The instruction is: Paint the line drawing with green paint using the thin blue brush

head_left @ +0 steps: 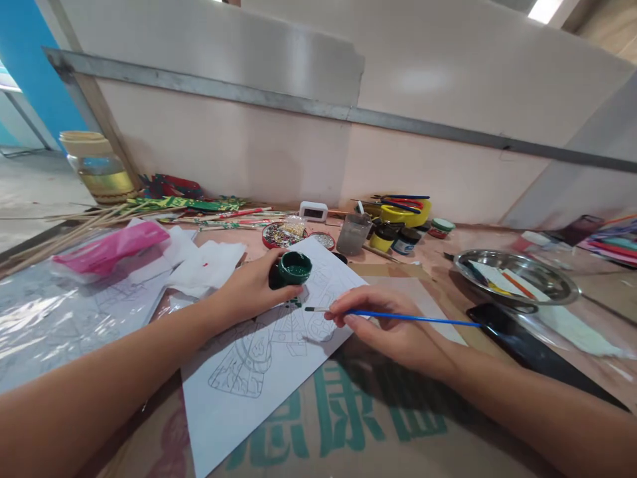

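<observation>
My left hand (249, 285) has its fingers curled around an open, round, dark green paint jar (295, 268), with the thumb along the near side. Whether the jar base bears on the paper I cannot tell. My right hand (385, 322) pinches a slim blue-handled paintbrush (415, 318) between thumb and fingers; its dark tip projects left of the fingertips, near the left thumb. Below both sets of fingers lies a white paper sheet with line drawings (229, 418). Beyond the right fingers stands a clear cup of cloudy liquid (353, 236); to their right, a shiny round metal bowl (560, 275).
</observation>
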Demonstrator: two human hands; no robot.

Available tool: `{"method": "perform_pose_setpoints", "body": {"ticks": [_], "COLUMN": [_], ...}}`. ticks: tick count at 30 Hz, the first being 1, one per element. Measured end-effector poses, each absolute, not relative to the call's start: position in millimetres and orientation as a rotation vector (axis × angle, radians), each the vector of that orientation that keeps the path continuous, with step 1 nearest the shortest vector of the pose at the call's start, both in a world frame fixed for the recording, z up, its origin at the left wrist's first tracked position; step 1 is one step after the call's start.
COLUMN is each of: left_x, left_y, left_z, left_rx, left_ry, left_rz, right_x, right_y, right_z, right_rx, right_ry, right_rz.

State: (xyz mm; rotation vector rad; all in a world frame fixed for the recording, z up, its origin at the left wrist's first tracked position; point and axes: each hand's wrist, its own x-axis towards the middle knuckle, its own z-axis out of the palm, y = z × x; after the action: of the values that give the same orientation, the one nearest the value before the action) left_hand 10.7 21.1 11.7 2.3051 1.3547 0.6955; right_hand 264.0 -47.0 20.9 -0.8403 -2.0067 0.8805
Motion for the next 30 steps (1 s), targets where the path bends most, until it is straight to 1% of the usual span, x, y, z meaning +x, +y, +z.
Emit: {"method": "perform_pose_setpoints", "body": {"ticks": [4, 11, 16, 20, 23, 26, 30], "left_x": [9, 2, 7, 14, 17, 18, 18], "left_y": [24, 31, 24, 15, 12, 11, 11], "left_z": [11, 9, 13, 15, 13, 11, 10], "left_rx": [2.283, 2.212, 2.239, 2.254, 2.332, 2.392, 2.426], "left_ry": [1.304, 1.392, 1.454, 1.445, 1.437, 1.432, 1.413], "left_rz": [0.738, 0.802, 0.815, 0.78, 0.751, 0.735, 0.712], "right_x": [263, 268, 272, 273, 271, 269, 267], "right_y": [-42, -41, -39, -41, -47, -54, -60], "right_z": [3, 3, 5, 7, 8, 11, 12], "right_rx": [-0.869, -0.703, -0.744, -0.82, -0.855, -0.816, -0.737], "right_ry": [-2.013, -2.25, -2.236, -2.151, -2.103, -2.087, -2.157], "right_rz": [0.898, 0.57, 0.489, 0.574, 0.739, 0.922, 1.014]}}
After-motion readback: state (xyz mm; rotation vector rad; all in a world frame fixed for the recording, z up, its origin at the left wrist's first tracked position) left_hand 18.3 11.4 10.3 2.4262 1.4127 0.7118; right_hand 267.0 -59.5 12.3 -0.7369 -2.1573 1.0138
